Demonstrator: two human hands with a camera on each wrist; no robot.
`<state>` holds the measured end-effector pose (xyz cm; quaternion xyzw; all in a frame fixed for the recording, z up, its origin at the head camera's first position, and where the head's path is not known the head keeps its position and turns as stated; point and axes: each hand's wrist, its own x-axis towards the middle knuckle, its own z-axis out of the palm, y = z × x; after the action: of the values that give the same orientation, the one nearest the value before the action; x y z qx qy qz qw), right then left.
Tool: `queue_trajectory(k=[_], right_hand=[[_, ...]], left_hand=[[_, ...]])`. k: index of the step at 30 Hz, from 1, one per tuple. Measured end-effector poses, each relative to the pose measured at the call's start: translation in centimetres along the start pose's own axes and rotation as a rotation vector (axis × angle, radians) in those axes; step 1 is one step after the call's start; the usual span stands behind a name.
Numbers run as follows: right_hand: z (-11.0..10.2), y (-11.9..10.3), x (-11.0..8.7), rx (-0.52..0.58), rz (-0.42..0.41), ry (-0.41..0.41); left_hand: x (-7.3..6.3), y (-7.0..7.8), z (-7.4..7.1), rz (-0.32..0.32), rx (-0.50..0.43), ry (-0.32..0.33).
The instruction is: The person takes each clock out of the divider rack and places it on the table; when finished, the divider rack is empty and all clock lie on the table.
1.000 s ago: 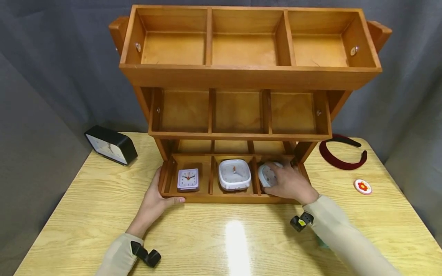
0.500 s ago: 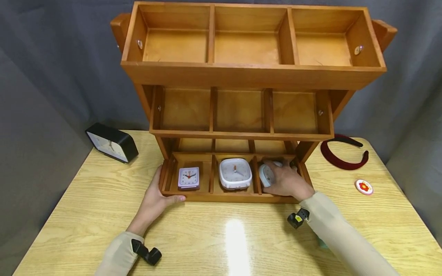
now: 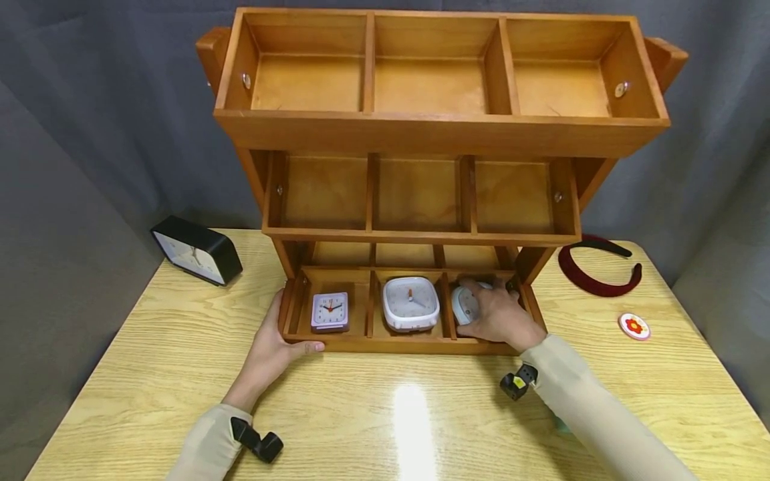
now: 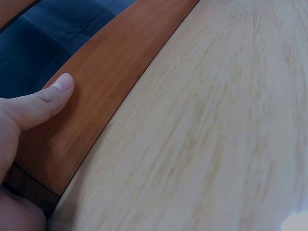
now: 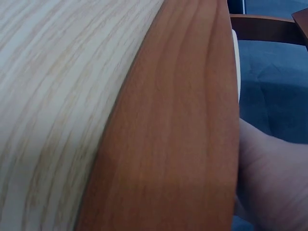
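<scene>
At the bottom left corner of a wooden tiered shelf (image 3: 385, 346), my left hand (image 3: 271, 347) grips the lowest tray, its thumb along the front wall and its fingers at the side. The left wrist view shows that thumb (image 4: 48, 98) lying on the brown wood. My right hand (image 3: 502, 317) reaches into the tray's right compartment and holds a pale, rounded alarm clock (image 3: 464, 306), covering much of it. A white alarm clock (image 3: 411, 304) sits in the middle compartment, and a small lilac one (image 3: 329, 312) in the left. In the right wrist view the tray's front wall hides most of the hand (image 5: 276, 178).
Two upper trays (image 3: 439, 127) with three compartments each overhang the lowest one. A black table clock (image 3: 198, 250) stands at the back left. On the right lie a dark red headband (image 3: 592, 284) and a round flower badge (image 3: 633, 326). A green thing (image 3: 561, 424) peeks out beside the right sleeve.
My right wrist has shifted slightly to the left, while the hand stays on the clock in the right compartment. The left hand keeps its place on the corner.
</scene>
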<state>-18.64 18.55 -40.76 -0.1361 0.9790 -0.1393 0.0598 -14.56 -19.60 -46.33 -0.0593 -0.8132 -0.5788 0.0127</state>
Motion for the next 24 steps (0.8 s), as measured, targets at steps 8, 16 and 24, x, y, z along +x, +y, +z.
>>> queue_trajectory(k=[8, 16, 24], right_hand=[[-0.3, -0.1, -0.3, 0.041, 0.019, 0.013], [-1.6, -0.4, -0.9, 0.080, -0.015, 0.060], [-3.4, -0.9, -1.8, 0.062, -0.089, 0.173]], left_hand=[[-0.1, 0.1, 0.0, -0.024, 0.002, 0.003], [-0.2, -0.1, 0.0, -0.012, -0.005, -0.002], [-0.1, -0.1, -0.1, -0.003, -0.003, 0.000]])
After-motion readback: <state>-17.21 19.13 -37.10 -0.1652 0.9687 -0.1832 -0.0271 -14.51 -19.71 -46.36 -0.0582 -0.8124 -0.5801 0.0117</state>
